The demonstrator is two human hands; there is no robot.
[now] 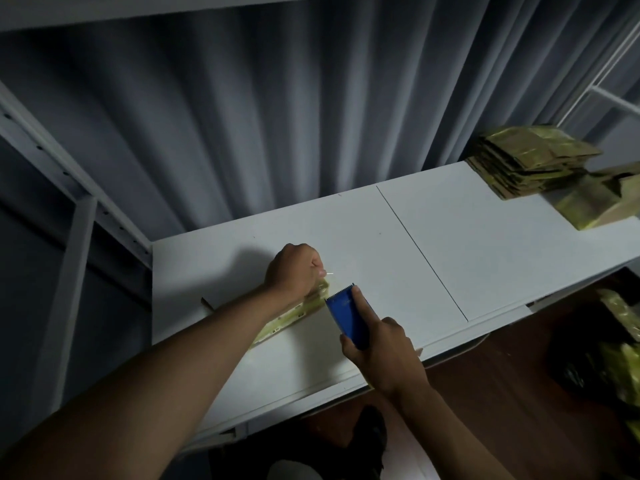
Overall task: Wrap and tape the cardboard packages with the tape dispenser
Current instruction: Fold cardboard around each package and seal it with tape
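A flat cardboard package [294, 315] wrapped in yellowish tape lies on the white shelf board [363, 237], mostly hidden under my left forearm. My left hand [294, 270] lies on its far end with fingers curled, and I cannot make out whether it grips the package or only holds it down. My right hand [379, 355] grips a blue tape dispenser [344, 315]. Its toothed blade points up and away, right next to the package's far right corner.
A stack of taped cardboard packages [526, 161] stands at the shelf's far right, with another package [588, 206] lying in front of it. More packages [620, 341] sit low at the right over the brown floor. Grey curtains hang behind. A white rack upright [69, 271] rises at left.
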